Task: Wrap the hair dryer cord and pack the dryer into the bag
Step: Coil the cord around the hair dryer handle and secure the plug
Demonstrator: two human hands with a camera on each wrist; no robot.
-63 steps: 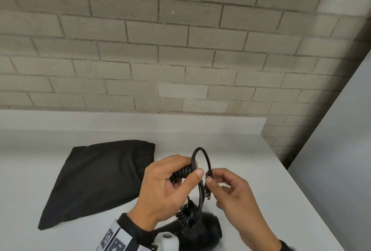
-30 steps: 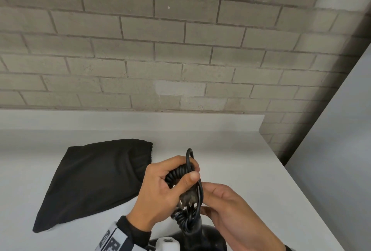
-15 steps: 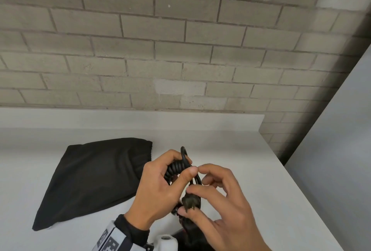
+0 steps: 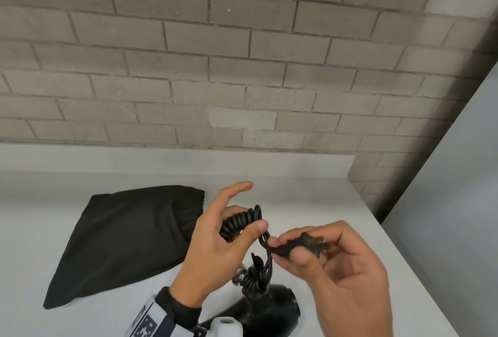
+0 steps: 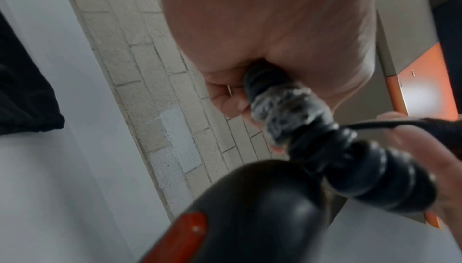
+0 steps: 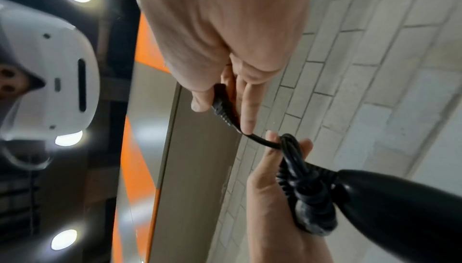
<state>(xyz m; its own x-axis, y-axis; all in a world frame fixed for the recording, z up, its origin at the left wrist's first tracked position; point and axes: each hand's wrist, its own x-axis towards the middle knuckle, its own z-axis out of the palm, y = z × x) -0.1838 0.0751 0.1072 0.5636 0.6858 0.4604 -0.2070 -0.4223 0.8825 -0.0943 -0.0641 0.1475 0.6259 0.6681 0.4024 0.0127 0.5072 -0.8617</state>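
Observation:
My left hand (image 4: 229,231) grips the bundled black coiled cord (image 4: 239,222), thumb pressed on it and index finger lifted straight. Just to its right, my right hand (image 4: 304,249) pinches the black plug (image 4: 296,246) and draws its straight lead out of the bundle. The black hair dryer (image 4: 269,315) hangs below both hands, its handle end wrapped in cord coils (image 6: 310,190). In the left wrist view the dryer body (image 5: 250,214) shows a red switch (image 5: 180,235). The black cloth bag (image 4: 126,237) lies flat on the white counter, left of the hands.
The white counter (image 4: 310,196) runs back to a grey brick wall (image 4: 242,67). Its right edge drops off beside a grey panel (image 4: 452,215). A white wrist-camera mount (image 4: 225,327) sits at the bottom of the head view.
My right hand has pulled the plug out to the right, away from the bundle. My left index finger has lifted off the coil. The view has shifted slightly.

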